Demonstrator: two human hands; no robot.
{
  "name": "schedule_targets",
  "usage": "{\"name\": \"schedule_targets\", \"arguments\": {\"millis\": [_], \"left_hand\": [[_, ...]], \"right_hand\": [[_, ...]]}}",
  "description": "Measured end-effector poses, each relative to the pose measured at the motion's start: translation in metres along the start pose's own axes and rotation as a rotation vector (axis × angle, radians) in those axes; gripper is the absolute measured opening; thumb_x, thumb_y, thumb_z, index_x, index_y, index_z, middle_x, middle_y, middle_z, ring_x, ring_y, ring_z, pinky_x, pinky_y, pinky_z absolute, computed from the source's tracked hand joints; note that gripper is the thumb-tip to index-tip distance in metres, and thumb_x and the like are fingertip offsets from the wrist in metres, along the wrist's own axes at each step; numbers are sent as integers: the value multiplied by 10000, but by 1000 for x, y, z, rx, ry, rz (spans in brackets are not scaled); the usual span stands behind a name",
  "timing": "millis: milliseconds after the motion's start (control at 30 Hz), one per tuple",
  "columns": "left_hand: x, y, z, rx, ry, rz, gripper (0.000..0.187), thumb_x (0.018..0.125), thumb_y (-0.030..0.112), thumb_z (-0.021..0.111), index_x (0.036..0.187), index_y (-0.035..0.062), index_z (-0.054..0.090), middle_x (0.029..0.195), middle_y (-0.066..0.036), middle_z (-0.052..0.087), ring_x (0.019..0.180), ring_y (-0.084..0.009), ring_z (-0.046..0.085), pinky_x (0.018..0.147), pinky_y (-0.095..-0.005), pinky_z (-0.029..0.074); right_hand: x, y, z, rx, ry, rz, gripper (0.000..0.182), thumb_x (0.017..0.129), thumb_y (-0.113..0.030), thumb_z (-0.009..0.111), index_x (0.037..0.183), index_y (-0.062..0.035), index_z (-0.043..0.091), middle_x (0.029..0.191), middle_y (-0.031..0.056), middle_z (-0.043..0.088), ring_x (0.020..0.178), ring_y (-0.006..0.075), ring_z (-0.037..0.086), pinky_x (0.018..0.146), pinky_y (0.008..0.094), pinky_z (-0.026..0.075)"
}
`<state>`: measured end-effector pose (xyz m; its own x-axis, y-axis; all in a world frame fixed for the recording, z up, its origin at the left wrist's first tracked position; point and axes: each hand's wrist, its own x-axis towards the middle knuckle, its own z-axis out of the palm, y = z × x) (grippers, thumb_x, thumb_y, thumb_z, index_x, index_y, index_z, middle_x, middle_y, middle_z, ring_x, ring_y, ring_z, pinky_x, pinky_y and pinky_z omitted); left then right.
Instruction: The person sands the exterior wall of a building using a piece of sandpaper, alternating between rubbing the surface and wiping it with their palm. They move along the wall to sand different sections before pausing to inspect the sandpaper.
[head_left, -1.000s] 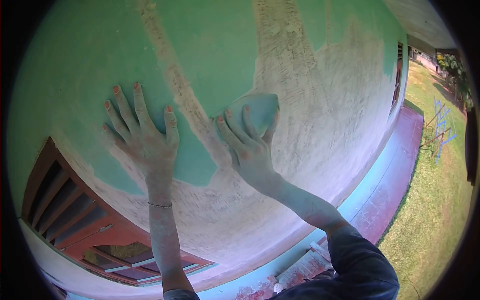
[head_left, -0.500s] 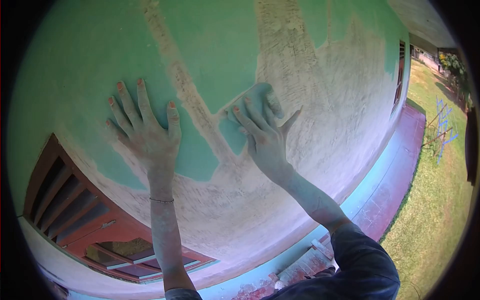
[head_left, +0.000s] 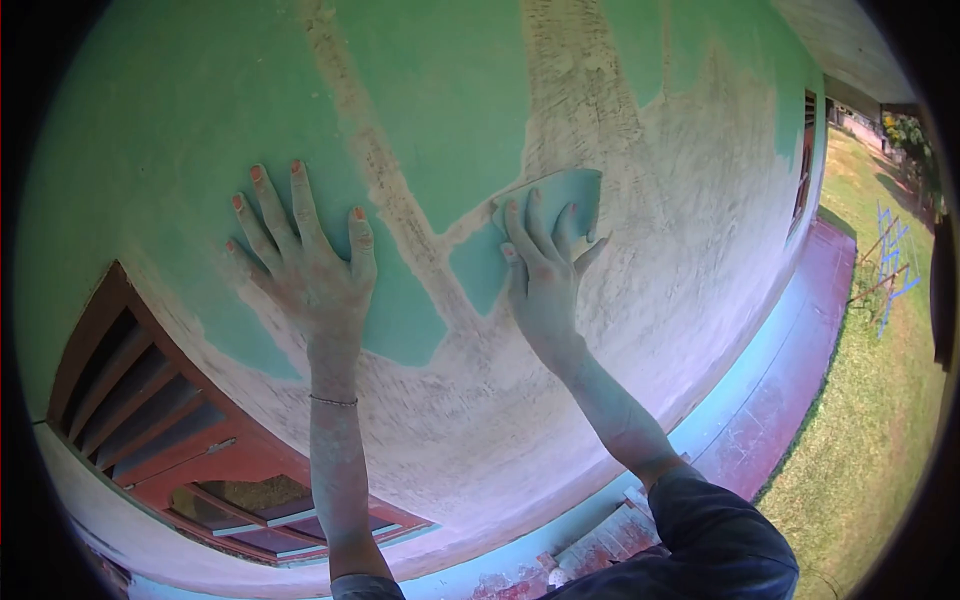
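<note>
My left hand (head_left: 312,272) lies flat against the green wall (head_left: 445,90), fingers spread, with nothing in it. To its right, my right hand (head_left: 545,280) presses a bent piece of sandpaper (head_left: 584,192) to the wall under its fingertips, the thumb sticking out to the side. The sheet is coated in pale green dust, and its right edge curls away from the surface. It lies where green paint meets a rough whitish filled patch (head_left: 690,190). Fine dust covers both hands and forearms.
A red-brown wooden window frame (head_left: 215,455) stands at lower left, another window (head_left: 803,160) far right. A paint-stained wooden bench (head_left: 610,535) is below me. A reddish walkway (head_left: 770,330) runs beside grass (head_left: 850,420) with a blue rack (head_left: 890,260).
My right hand and the sandpaper have shifted right along the wall, and the sheet now spreads wider past the fingertips. My left hand keeps its place on the wall; the view has shifted slightly.
</note>
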<state>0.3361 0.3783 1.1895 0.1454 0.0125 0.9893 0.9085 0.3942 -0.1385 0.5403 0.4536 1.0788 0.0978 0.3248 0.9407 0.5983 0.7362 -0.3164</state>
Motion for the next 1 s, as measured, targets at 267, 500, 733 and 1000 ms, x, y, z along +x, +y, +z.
{"name": "schedule_targets", "arguments": {"millis": [267,500,733,1000], "left_hand": [[1,-2,-4,-3,-16,-3,674,1035,600,422,1593,221,417,1687,-122,303,1543,-393,273,1216,-653,186],[0,2,-4,-29,-7,-4,674,1040,609,407,1591,220,418,1685,-119,309,1539,-392,281,1217,-644,191],[1,3,0,-20,6,-2,674,1039,601,422,1596,221,408,1687,-120,305,1536,-400,284,1216,-647,190],[-1,2,-6,-25,-40,-26,659,1030,581,447,1580,218,446,1687,-125,308,1543,-394,277,1217,-653,182]], "right_hand": [[5,37,2,283,16,60,456,947,-150,639,1391,-247,664,1559,22,521,1488,403,376,1091,869,-63],[-18,-1,-8,-122,-211,-288,492,919,-178,681,1407,-238,651,1585,36,478,1490,409,358,1053,915,16],[-33,-30,3,-29,-254,-324,435,950,-192,671,1375,-287,677,1580,-3,496,1508,432,332,1071,898,48],[5,30,3,244,22,3,442,941,-184,676,1376,-265,671,1568,23,501,1493,406,358,1076,898,-14]]}}
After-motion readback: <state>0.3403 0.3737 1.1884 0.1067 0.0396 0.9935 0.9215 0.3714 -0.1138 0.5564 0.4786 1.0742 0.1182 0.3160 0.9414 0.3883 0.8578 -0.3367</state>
